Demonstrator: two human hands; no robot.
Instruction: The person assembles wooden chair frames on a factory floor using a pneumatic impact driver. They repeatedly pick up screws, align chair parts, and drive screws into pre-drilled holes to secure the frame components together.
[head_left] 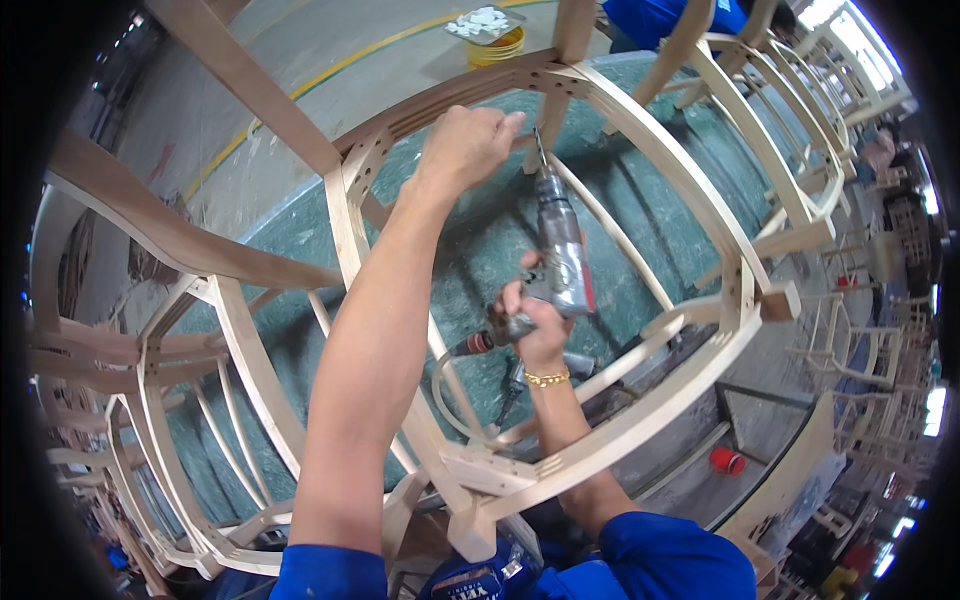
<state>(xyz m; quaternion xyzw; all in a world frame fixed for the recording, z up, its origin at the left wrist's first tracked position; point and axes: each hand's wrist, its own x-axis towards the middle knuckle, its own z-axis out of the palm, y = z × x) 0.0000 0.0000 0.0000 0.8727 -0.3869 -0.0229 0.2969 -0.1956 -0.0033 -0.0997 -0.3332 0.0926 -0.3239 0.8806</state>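
Observation:
My right hand (540,322), with a gold bracelet at its wrist, grips the handle of a silver air drill (563,250). The drill's bit points up and away, toward the far rail of a pale wooden chair frame (672,150). Past that frame's far left corner, my left hand (462,148) is closed in a fist with the thumb near the drill bit; what it holds, if anything, is hidden. My left forearm crosses over the frame's left side. A hose hangs from the drill's handle. Partly hidden by my right wrist, a second air tool (578,364) lies lower down.
The frame stands on a green worktable (480,250). More chair frames (235,370) stand at the left, others (770,130) at the far right. A yellow bucket (497,48) with a tray of white pieces sits beyond the table, near a person in blue (672,18). A red cup (727,461) lies lower right.

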